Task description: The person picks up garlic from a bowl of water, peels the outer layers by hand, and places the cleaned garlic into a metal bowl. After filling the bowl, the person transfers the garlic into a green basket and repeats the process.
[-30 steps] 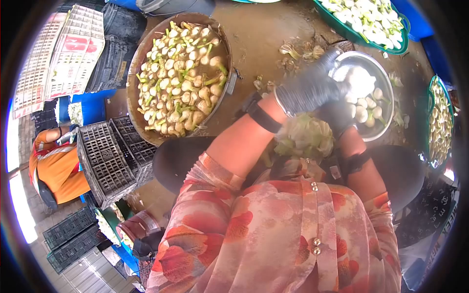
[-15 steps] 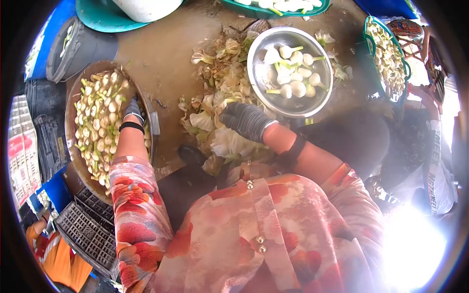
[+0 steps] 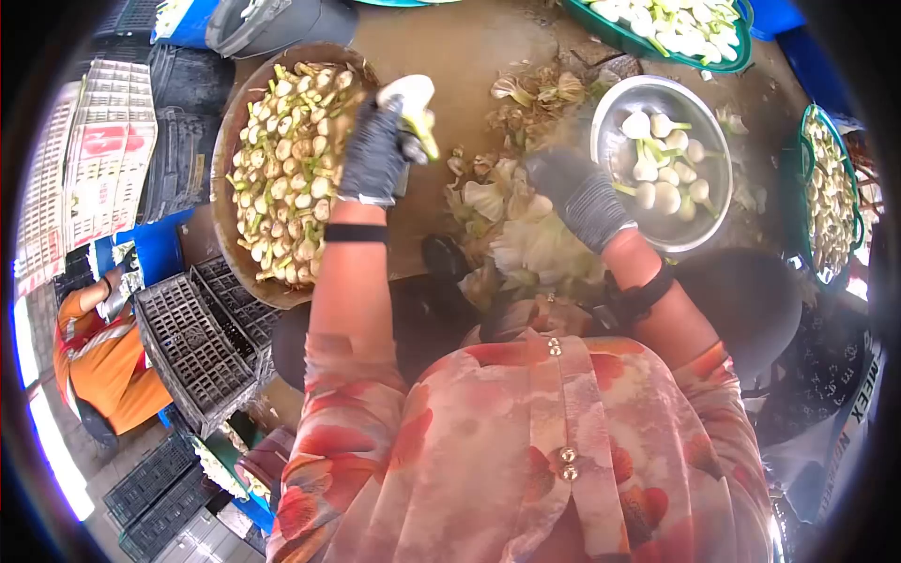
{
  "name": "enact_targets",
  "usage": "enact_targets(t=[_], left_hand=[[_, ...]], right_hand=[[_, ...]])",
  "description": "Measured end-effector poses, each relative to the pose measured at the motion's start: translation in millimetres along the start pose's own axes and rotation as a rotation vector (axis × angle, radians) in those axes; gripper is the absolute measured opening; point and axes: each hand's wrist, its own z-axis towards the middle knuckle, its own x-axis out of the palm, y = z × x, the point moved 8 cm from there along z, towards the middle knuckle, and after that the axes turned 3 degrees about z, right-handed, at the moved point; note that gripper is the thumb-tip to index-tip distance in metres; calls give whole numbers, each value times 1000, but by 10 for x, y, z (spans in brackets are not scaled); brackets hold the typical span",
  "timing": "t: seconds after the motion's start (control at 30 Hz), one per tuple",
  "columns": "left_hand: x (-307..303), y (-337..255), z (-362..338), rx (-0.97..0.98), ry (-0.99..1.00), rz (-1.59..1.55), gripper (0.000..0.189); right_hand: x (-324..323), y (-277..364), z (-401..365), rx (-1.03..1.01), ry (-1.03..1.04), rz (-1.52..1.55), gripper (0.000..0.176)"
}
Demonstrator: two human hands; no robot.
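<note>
My left hand (image 3: 377, 155), in a grey glove, is closed on a white bulb (image 3: 409, 98) with a green stem, at the right side of the wide round basin (image 3: 228, 178) full of bulbs (image 3: 291, 159). Over the heap of peeled skins (image 3: 526, 235) is my gloved right hand (image 3: 577, 197), smeared by motion; its fingers do not show clearly. Just right of that hand stands a steel bowl (image 3: 598, 113) holding several white bulbs (image 3: 666, 197).
Green baskets of bulbs stand at the top right (image 3: 746, 42) and right edge (image 3: 805, 155). Dark crates (image 3: 197, 328) are at the lower left, near a person in orange (image 3: 113, 366). Stacked pale crates (image 3: 103, 159) and a grey tub (image 3: 282, 28) lie further up.
My left hand has risen from inside the basin with a bulb in it. The view has shifted, so the basin and steel bowl appear further right. My right hand remains over the skins.
</note>
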Motion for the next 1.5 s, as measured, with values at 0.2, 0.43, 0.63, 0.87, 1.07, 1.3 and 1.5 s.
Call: enact_targets(t=[0.2,0.43,0.63,0.87,1.07,1.3,1.5], left_hand=[[1022,267,-679,89,43,8,49],[1243,234,-922,207,-67,132,46],[1481,89,-1035,432,-121,552,51],[1556,164,-1045,508,-144,626,52],[1486,240,-998,133,32,-68,48],[1266,449,-913,-82,160,-588,41],[1313,574,-838,-51,140,-227,38]], right_hand=[[-344,568,-227,-28,-149,433,23],[-462,633,-450,-169,-239,189,16],[-572,630,-507,-63,-300,-6,21],[-491,481,-420,58,-318,-40,24],[-393,-26,-243,151,-196,108,35],[-613,178,-271,46,-328,57,36],[-286,642,-368,-164,-129,-381,25]])
